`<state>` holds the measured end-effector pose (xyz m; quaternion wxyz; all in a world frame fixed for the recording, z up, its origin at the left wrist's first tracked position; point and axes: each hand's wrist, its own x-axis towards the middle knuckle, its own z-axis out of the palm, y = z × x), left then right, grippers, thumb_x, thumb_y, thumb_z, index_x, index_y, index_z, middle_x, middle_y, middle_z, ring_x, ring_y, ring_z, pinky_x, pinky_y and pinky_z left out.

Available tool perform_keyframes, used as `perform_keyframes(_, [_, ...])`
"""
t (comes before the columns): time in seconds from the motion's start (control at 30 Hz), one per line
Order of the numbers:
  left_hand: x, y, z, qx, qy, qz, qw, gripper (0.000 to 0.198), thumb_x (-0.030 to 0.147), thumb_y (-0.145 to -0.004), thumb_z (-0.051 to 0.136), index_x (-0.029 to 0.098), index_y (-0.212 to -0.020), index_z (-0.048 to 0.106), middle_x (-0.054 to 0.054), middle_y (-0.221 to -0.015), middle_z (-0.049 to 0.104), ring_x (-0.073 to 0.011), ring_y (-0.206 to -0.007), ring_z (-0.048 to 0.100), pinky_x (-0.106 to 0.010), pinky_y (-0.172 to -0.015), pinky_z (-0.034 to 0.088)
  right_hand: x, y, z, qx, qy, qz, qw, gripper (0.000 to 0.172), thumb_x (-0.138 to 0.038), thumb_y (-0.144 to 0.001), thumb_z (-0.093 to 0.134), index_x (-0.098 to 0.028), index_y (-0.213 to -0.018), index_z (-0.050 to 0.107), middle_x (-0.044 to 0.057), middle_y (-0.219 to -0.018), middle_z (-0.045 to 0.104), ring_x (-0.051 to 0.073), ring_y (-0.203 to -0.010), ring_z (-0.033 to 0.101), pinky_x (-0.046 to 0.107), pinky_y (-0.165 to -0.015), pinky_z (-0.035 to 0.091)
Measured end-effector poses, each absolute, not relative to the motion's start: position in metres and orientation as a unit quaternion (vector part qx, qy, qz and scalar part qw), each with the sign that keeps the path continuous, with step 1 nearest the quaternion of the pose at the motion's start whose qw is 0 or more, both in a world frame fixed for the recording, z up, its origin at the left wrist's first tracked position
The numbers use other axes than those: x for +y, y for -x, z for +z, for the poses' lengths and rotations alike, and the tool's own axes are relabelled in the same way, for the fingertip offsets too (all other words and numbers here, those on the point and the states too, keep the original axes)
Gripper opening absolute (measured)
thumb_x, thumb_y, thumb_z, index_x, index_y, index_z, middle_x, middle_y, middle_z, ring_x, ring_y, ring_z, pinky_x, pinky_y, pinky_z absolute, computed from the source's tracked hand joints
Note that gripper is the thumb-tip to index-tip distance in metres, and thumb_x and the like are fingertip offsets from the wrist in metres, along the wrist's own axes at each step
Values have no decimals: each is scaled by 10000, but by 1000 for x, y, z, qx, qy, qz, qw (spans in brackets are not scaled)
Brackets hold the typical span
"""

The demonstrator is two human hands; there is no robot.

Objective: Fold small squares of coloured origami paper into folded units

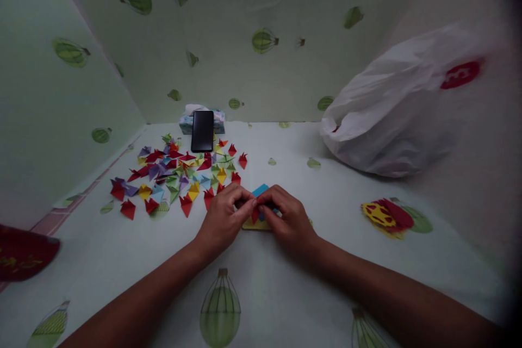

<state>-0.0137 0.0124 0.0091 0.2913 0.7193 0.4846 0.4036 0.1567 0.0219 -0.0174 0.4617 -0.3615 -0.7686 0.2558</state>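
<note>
left hand [228, 209], right hand [291, 220]: fingertips close together, both pinching a small red paper [255, 216];
small red paper: between the hands, over blue paper [260, 190];
folded papers [186, 205]: scattered on the desk [277, 299], beyond the left hand;
phone [203, 130]: propped against a tissue box [219, 121]

Just 1 camera looks out from the person's head. It points forward and down at the white surface [293, 144] right of the phone [202, 131]. The left hand [226, 211] and right hand [290, 218] are nearer than the phone; the wall [222, 68] behind the phone is farther.
</note>
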Motion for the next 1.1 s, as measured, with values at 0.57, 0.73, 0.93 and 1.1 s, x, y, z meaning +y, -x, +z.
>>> perform_keyframes(0.57, [18,18,5,528,-601,497,336,121,296,-892,577,187,-875,627,-18,-846,636,-156,-783,582,-281,-727,447,26,-161,-16,-709,385,363,467,114,-164,-881,558,-186,-909,666,56,-871,627,182,-789,618,317,-682,498])
perform_keyframes(0.73, [16,11,-1,470,-570,502,450,199,300,-780,707,192,-920,615,6,-826,610,-132,-725,571,-258,-688,472,25,-160,-16,-692,381,383,480,89,-213,-878,584,-190,-903,666,56,-867,627,179,-775,626,320,-675,522])
perform_keyframes(0.93, [14,6,-4,437,-551,501,504,167,250,-758,705,174,-889,635,-5,-788,638,-133,-732,603,-258,-696,492,25,-158,-12,-688,377,393,480,98,-257,-872,603,-181,-885,663,56,-843,635,177,-755,635,314,-657,533])
perform_keyframes(1.1, [14,5,-3,434,-506,519,535,229,269,-714,735,166,-893,638,-3,-754,646,-133,-698,611,-259,-670,483,24,-157,-13,-667,382,422,481,102,-271,-861,610,-179,-893,640,56,-833,674,174,-759,643,316,-679,536])
